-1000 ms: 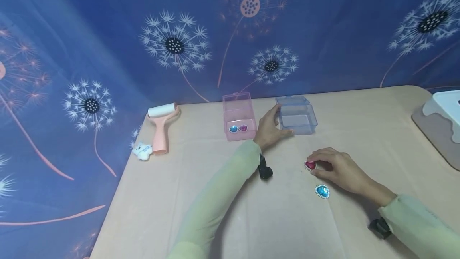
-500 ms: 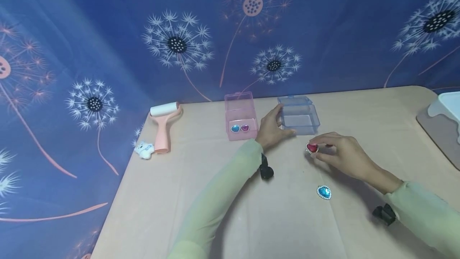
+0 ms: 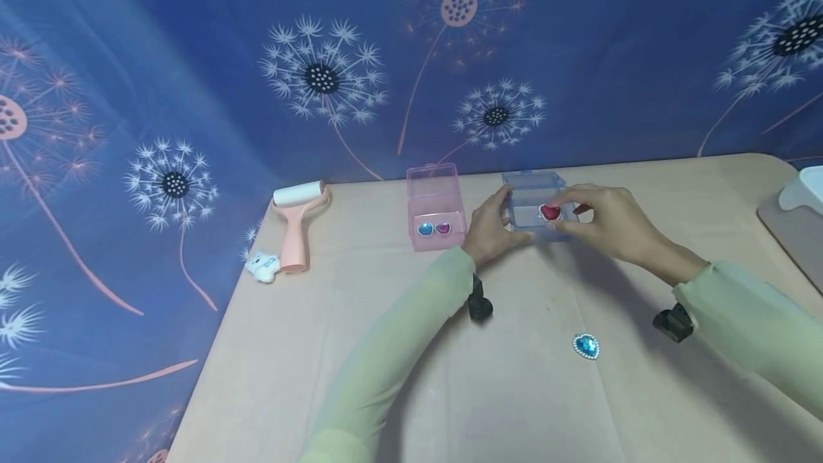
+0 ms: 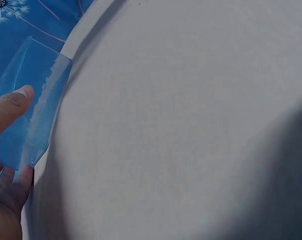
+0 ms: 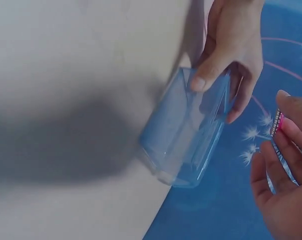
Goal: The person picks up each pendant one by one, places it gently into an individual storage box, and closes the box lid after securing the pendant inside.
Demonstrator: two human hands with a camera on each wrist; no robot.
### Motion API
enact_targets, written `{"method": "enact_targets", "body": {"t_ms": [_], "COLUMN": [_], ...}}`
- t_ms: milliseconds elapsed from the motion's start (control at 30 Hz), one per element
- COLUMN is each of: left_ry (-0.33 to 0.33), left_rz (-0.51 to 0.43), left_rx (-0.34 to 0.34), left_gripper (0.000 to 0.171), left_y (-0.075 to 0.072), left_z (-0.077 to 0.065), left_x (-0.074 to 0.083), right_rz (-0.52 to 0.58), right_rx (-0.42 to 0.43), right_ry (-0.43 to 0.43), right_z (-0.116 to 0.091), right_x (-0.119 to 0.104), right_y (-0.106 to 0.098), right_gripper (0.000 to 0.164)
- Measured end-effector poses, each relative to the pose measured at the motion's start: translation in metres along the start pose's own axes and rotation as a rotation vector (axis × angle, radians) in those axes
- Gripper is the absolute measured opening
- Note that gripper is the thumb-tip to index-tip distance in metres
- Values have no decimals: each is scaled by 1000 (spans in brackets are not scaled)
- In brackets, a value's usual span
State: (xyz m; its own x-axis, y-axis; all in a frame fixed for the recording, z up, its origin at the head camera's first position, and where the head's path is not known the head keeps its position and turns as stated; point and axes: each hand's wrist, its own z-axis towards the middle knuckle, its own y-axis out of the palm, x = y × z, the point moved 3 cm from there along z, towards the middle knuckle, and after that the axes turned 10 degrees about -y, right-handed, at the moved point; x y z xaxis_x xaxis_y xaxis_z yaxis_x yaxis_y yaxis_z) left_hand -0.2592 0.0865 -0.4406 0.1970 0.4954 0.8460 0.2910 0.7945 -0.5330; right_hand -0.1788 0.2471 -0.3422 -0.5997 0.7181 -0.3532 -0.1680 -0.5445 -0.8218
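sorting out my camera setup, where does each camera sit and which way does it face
Head: worn on the head, facing forward and down at the table and cloth; both hands and sleeves show.
Left wrist: on that wrist, looking at the blue box at the picture's left; part of the left hand shows.
Right wrist: on that wrist, looking across the table at the blue box; both hands show, the right hand at the right edge.
Head and right wrist share the red gem.
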Motion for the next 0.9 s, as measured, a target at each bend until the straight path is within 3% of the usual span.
{"method": "enact_targets", "body": {"t_ms": [167,333,667,900], "left_ry": [-27,-49,-54,-40], "left_rz": [-15,-41,-5,0], "left_rx": [5,-12,-4,5], "left_gripper": [101,103,102,103], "left_y": [-2,-1,-2,-2], "left_z": [0,-1,-3,-3], "left_x": [-1,-2,-1,-2], "right_rz": [60,83,76,59], "right_rx": [-68,-76,-278,-376], "right_ry": [83,114,65,10], "right_z": [19,30,41,50], "right_x": [16,33,51,52], "right_y": [9,20,48,62], "right_gripper": [26,20,17,8]}}
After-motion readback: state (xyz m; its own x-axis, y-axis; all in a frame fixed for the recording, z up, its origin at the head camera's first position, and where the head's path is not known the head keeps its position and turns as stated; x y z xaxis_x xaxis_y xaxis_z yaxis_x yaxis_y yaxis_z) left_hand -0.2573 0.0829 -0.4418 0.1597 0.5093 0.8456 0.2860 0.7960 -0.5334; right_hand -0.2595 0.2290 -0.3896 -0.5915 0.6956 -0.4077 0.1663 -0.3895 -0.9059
